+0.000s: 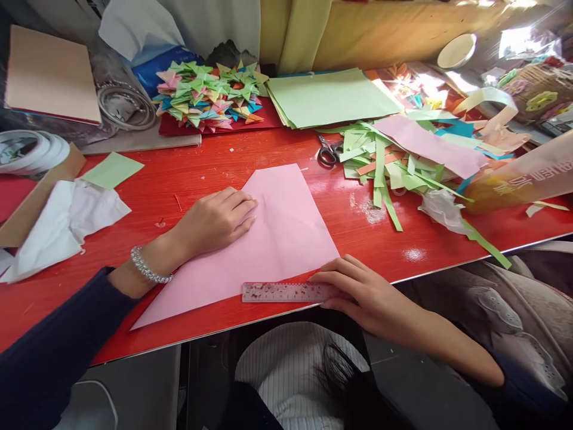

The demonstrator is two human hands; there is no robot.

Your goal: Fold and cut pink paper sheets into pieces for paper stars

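Note:
A folded sheet of pink paper (286, 227) lies on the red table. My left hand (219, 221), with a beaded bracelet at its wrist, rests palm down on the paper's left part, fingers slightly bent and not gripping anything. By the table's near edge, my right hand (353, 286) grips the right end of a short clear ruler (282, 292) with a pink and red pattern between thumb and fingers. The ruler lies along the paper's lower edge. The right fingertips are close to the paper's lower right corner.
Black-handled scissors (329, 152) lie beside a heap of green paper strips (380, 161). Behind are a stack of green sheets (333, 98) and many folded paper pieces (210, 95). A bottle (523, 176) tilts at right; tape rolls (33, 149) and white tissue (67, 221) lie left.

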